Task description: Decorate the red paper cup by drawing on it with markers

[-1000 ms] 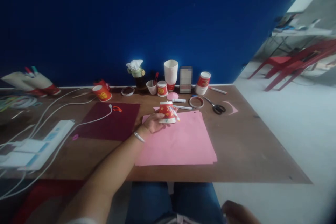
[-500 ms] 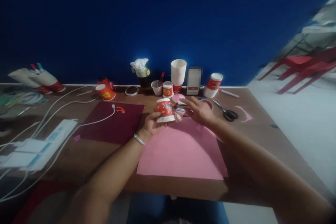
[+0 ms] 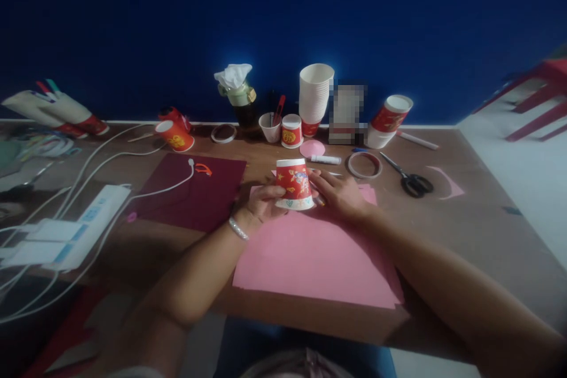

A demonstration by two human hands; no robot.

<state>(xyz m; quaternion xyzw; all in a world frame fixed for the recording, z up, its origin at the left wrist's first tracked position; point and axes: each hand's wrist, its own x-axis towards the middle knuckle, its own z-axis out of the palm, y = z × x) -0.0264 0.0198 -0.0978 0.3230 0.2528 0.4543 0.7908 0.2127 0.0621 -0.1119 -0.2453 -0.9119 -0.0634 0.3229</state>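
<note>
An upside-down red paper cup (image 3: 296, 183) with a printed pattern is held over the far edge of a pink paper sheet (image 3: 314, 257). My left hand (image 3: 261, 204) grips the cup from the left, fingers wrapped round its side. My right hand (image 3: 339, 194) lies just right of the cup, its fingers touching the cup's lower rim, where a small marker tip shows; whether it holds that is unclear. A bracelet (image 3: 238, 228) sits on my left wrist.
A dark red sheet (image 3: 195, 195), white cables and a power strip (image 3: 66, 233) lie left. Along the blue wall stand a stack of white cups (image 3: 314, 94), several red cups, a tissue jar (image 3: 237, 94). Tape ring (image 3: 364, 165), glue stick (image 3: 325, 159), scissors (image 3: 410, 180) lie right.
My right hand came up from my lap, reached past the cup and drew back beside it. My left hand kept the cup. The view has tilted down and nearer the table.
</note>
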